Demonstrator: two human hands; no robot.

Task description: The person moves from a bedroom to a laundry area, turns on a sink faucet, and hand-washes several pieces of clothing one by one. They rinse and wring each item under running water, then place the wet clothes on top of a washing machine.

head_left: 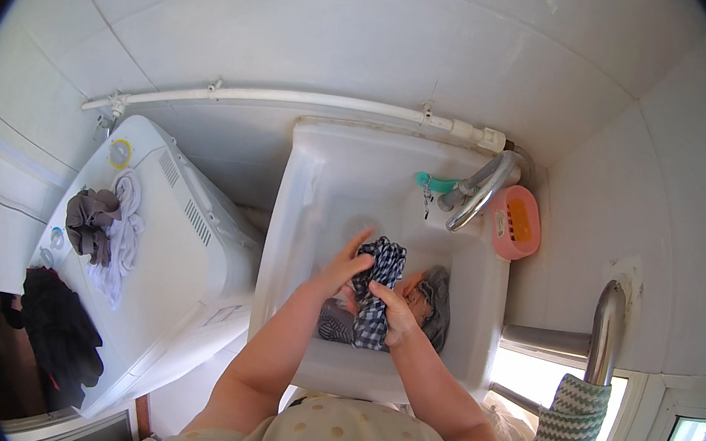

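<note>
A black-and-white checked cloth [375, 316], bunched lengthwise, is held over the basin of a white laundry sink [370, 378]. My right hand [399, 315] grips it from the right, thumb on top and fingers hidden underneath. At its upper left is my left hand [340, 272], fingers spread and one digit against the fabric; whether it grips is hard to see. Below, in the basin, lie a striped dark cloth [335, 324] on the left and a grey garment [438, 304] with an orange-brown cloth [415, 294] on the right.
A chrome faucet [483, 193] curves over the sink's back right, beside a pink soap dish [529, 242]. On the left, a white washing machine [179, 292] carries grey clothing [88, 221], a white cloth [123, 232] and black clothing [59, 323]. A zigzag-patterned cloth [569, 422] hangs from a metal rail [606, 331].
</note>
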